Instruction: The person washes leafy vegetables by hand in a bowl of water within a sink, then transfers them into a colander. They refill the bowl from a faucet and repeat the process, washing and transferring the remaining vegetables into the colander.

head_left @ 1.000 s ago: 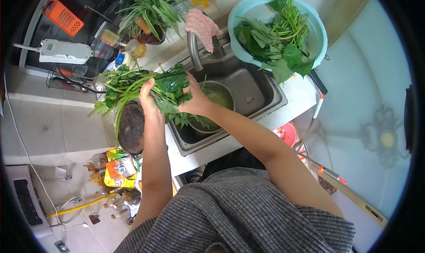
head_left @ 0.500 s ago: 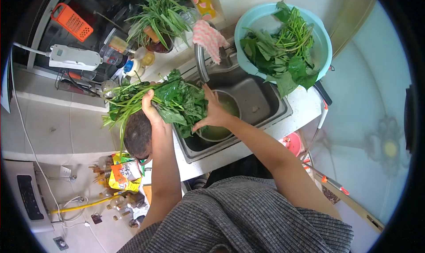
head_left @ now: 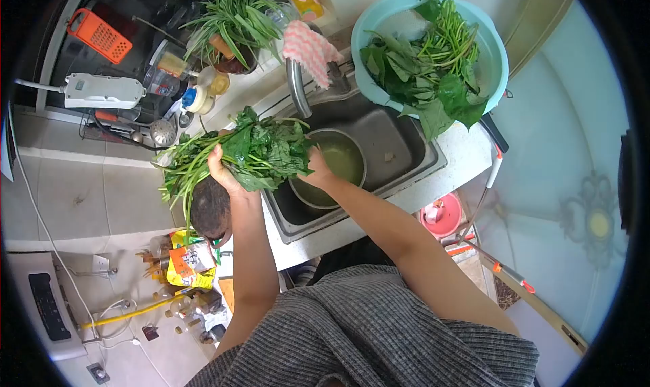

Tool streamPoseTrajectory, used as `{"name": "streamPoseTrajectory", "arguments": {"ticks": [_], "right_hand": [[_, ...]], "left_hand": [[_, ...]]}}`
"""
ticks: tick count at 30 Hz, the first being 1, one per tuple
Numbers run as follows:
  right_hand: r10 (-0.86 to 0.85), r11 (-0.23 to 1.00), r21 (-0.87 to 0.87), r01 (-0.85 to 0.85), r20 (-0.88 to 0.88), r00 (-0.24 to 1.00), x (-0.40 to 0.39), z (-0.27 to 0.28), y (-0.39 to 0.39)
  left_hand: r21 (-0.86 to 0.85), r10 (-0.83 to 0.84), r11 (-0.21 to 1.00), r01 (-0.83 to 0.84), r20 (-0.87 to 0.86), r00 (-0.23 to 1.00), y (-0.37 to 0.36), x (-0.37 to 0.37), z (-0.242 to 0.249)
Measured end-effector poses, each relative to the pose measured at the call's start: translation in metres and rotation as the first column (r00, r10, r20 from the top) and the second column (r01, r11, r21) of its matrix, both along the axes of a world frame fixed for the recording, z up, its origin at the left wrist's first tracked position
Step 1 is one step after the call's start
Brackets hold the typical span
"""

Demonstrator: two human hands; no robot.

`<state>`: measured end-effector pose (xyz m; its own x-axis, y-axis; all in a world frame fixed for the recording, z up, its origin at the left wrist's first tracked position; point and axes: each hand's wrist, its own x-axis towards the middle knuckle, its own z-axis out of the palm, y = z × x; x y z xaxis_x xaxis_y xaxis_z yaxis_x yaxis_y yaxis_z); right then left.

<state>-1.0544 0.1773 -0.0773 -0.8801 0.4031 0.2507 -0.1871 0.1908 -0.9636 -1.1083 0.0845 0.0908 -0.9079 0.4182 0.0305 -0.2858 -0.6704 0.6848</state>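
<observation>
A large bunch of leafy greens [head_left: 254, 150] lies across my hands at the left edge of the sink, its pale stems pointing left and dark leaves to the right. My left hand [head_left: 227, 174] is wrapped round the stems, the thumb on top. At the leafy end, my right hand [head_left: 317, 169] is closed against the leaves, its fingers partly hidden by them. Just beyond that hand, a round pot [head_left: 342, 158] with greenish water sits in the steel sink [head_left: 399, 140]. Beneath the stems is a dark round pan or lid [head_left: 210, 208], partly covered.
A light-blue basin [head_left: 497, 62] of more greens stands right of the faucet [head_left: 298, 93], which has a pink-white cloth [head_left: 308, 52] over it. Jars and a potted plant [head_left: 233, 28] line the back ledge. A pink bucket [head_left: 443, 218] is on the floor at right.
My right hand has gone from spread fingers beside the leaves to closed against them. The bunch has tilted slightly, and more of the pot shows. The view has shifted a little.
</observation>
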Motion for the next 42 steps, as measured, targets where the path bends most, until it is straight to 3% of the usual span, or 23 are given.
{"name": "streamPoseTrajectory", "arguments": {"ticks": [2,4,6,8,10,11,13,14,16,17,19,21,24,27,28,31,34,37,42], "right_hand": [[0.068,0.919,-0.379,-0.106,-0.111,0.991,-0.015,-0.007,-0.004],[0.107,0.816,-0.539,-0.210,-0.216,0.971,-0.014,-0.012,-0.007],[0.166,0.792,-0.544,-0.278,-0.246,0.955,-0.004,0.004,-0.002],[0.263,0.747,-0.592,-0.304,-0.158,0.952,0.000,0.008,0.001],[0.323,0.559,-0.762,-0.328,-0.165,0.932,-0.004,0.002,-0.001],[0.307,0.371,-0.861,-0.349,-0.240,0.921,-0.008,-0.002,-0.005],[0.310,0.518,-0.790,-0.328,-0.184,0.933,-0.008,-0.005,-0.008],[0.295,0.794,-0.542,-0.276,-0.054,0.954,-0.004,0.003,-0.004],[0.214,0.951,-0.235,-0.203,0.024,0.976,-0.010,-0.011,-0.010],[0.195,0.946,-0.261,-0.191,-0.011,0.981,-0.021,-0.028,-0.018],[0.112,0.987,-0.118,-0.112,-0.012,0.994,-0.026,-0.051,-0.025],[-0.026,0.972,0.234,0.021,0.022,0.999,-0.006,0.000,-0.009],[0.006,0.958,0.282,-0.049,0.150,0.989,-0.001,0.010,-0.005],[0.012,0.985,0.168,-0.045,0.192,0.981,0.003,0.036,0.001],[-0.069,0.881,0.464,0.094,-0.070,0.995,-0.004,0.010,-0.006],[-0.067,0.808,0.579,0.106,-0.089,0.994,-0.013,-0.007,-0.013],[-0.113,0.982,0.157,0.109,0.017,0.993,-0.013,0.001,-0.020],[-0.042,0.999,0.033,0.043,-0.031,0.999,-0.004,0.024,-0.012],[-0.021,0.968,0.249,0.021,-0.003,1.000,-0.006,-0.002,-0.024]], "left_hand": [[-0.002,0.006,1.000,-0.006,-0.004,1.000,-0.002,-0.002,-0.002],[0.004,-0.023,1.000,0.023,-0.034,0.999,-0.008,-0.009,-0.010],[-0.011,-0.003,1.000,0.003,-0.038,0.999,-0.012,-0.013,-0.015],[-0.035,0.067,0.997,-0.067,0.003,0.998,-0.007,-0.003,-0.004],[-0.103,0.075,0.992,-0.079,-0.035,0.997,-0.008,-0.006,-0.005],[-0.093,0.050,0.994,-0.054,-0.042,0.998,-0.012,-0.009,-0.008],[-0.073,-0.001,0.997,-0.003,-0.058,0.998,-0.017,-0.011,-0.012],[-0.080,0.010,0.997,-0.015,-0.059,0.998,-0.018,-0.012,-0.012],[-0.096,0.031,0.995,-0.037,-0.060,0.998,-0.020,-0.014,-0.014],[-0.104,0.041,0.993,-0.047,-0.061,0.997,-0.021,-0.016,-0.015],[-0.092,0.079,0.992,-0.083,-0.044,0.996,-0.025,-0.017,-0.019],[-0.101,0.102,0.989,-0.106,-0.045,0.994,-0.024,-0.014,-0.015],[-0.090,0.102,0.991,-0.104,-0.021,0.995,-0.029,-0.018,-0.019],[-0.153,0.184,0.972,-0.178,0.029,0.982,-0.026,-0.014,-0.017],[-0.149,0.197,0.970,-0.190,0.034,0.980,-0.026,-0.013,-0.016],[-0.144,0.198,0.970,-0.196,0.003,0.980,-0.026,-0.014,-0.012],[-0.159,0.179,0.971,-0.179,-0.015,0.984,-0.021,-0.009,-0.005],[-0.171,0.189,0.967,-0.189,-0.016,0.982,-0.015,-0.007,0.001],[-0.231,0.173,0.957,-0.177,-0.039,0.984,-0.022,-0.009,-0.004]]}}
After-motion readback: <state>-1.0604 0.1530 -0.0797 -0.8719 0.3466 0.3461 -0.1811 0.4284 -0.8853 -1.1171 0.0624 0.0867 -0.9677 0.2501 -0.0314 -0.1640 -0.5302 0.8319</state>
